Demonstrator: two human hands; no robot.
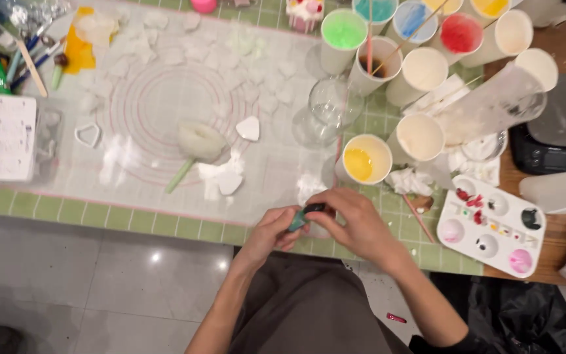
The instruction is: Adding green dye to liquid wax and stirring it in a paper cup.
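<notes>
Left hand (273, 231): closed round the lower end of a small teal tool (301, 216), at the near bench (132, 213) edge.
Right hand (355, 219): fingers pinched on the tool's dark upper tip; both hands meet over the edge.
Beyond the hands: yellow paint cup (363, 159), just ahead of the right hand.
Right of the hands: paint palette (492, 226), near the bench edge.
Left and ahead: white flower on a green stem (194, 149) on a clear mat (165, 105).
Open room: bare floor (86, 275) left of the left hand.
</notes>
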